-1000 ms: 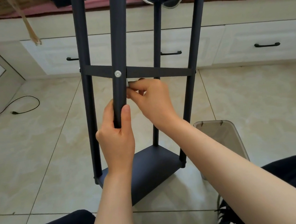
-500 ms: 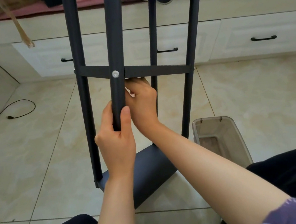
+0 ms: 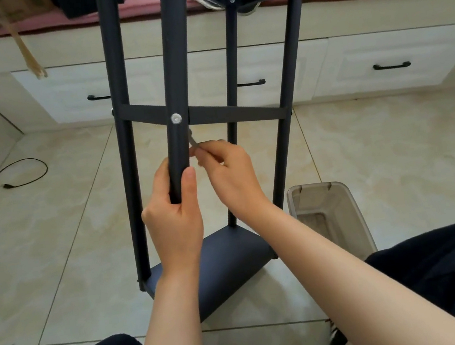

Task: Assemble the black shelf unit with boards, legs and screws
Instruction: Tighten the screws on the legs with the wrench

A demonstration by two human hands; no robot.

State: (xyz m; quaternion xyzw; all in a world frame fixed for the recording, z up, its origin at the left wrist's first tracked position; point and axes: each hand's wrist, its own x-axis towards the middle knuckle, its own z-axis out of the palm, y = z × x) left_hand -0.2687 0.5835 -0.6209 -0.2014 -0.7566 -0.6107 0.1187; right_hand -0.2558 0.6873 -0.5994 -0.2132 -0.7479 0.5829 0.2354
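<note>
My left hand (image 3: 176, 225) is wrapped tight around the lower end of the nearest black leg (image 3: 177, 86), just below its silver screw (image 3: 175, 118). My right hand (image 3: 231, 176), just right of that leg, pinches a small metal tool (image 3: 193, 140) that angles up behind the leg toward the screw. The bottom board (image 3: 226, 262) rests on the tiled floor (image 3: 55, 238), well below that screw.

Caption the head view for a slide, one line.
Left hand grips the near leg of the black shelf while the right hand works a small metal tool behind it.
</note>
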